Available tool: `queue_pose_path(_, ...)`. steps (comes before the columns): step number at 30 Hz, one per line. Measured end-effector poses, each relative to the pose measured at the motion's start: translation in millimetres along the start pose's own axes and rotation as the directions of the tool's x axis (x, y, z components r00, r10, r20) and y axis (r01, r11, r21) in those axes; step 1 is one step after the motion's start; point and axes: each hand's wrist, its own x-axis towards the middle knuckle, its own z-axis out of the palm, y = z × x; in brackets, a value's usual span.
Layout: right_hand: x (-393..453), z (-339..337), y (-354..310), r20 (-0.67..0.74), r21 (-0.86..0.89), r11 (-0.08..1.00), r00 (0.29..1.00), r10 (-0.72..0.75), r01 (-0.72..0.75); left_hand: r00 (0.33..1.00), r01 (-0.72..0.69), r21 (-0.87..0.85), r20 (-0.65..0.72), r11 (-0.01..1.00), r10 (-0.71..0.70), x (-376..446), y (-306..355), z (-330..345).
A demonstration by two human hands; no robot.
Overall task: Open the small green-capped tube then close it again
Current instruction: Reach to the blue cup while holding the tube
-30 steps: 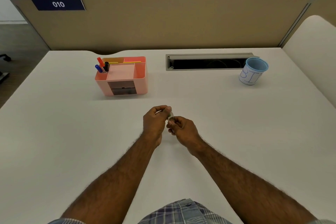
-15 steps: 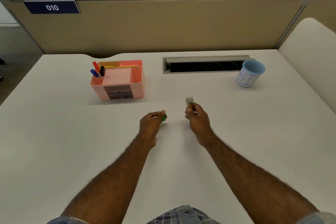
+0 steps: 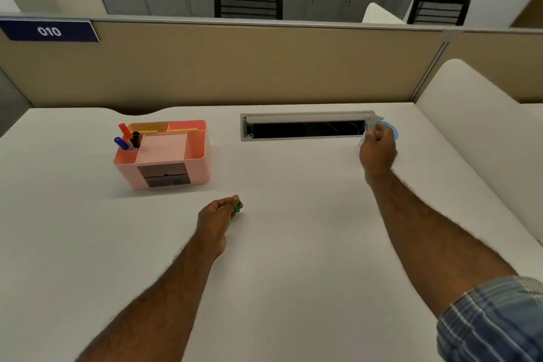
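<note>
My left hand (image 3: 216, 216) rests near the middle of the white desk (image 3: 293, 244), its fingertips pinched on the small green cap (image 3: 237, 206). My right hand (image 3: 377, 147) is stretched out to the far right, at the blue paper cup (image 3: 392, 130), which it mostly covers. The small clear tube (image 3: 370, 127) sticks up blurred between the right fingers, over the cup's near rim. Cap and tube are far apart, so the tube stands uncapped.
A pink desk organiser (image 3: 164, 153) with pens stands at the back left. A grey cable slot (image 3: 307, 126) is sunk into the desk at the back centre. A beige partition (image 3: 235, 67) runs behind the desk, and a white padded seat back (image 3: 470, 114) borders the right.
My right hand has carried the tube away from the centre, back and right to the blue cup. My left hand has stayed in place with the green cap. The camera has tilted up.
</note>
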Motion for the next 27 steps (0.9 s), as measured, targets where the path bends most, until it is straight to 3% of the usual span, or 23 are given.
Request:
queue_pose_path(3,34.5,-16.0,5.4,-0.029,-0.132,0.991,1.000,-0.002,-0.002,1.000,-0.015,-0.007,0.010,1.000,0.015,4.8,-1.6,1.5)
queue_pose_path(8,73.2,-41.3,18.1,0.111,-0.412,0.909,0.994,-0.018,0.062,1.000,-0.022,0.003,0.003,1.000,0.022,10.4,-6.1,0.4)
queue_pose_path(16,105.9,-39.7,20.4,0.214,-0.614,0.776,0.977,-0.015,0.146,1.000,-0.019,0.014,0.017,1.000,0.019,20.3,-10.8,-1.4)
queue_pose_path(21,112.9,-32.7,17.5,0.400,-0.760,0.542,0.916,-0.045,0.358,1.000,-0.012,0.032,0.009,0.999,0.012,22.6,-9.5,-0.7)
queue_pose_path(27,118.1,-30.3,4.7,0.467,-0.821,0.334,0.881,-0.073,0.463,1.000,-0.021,0.032,0.011,0.999,0.021,21.6,-10.6,-1.8)
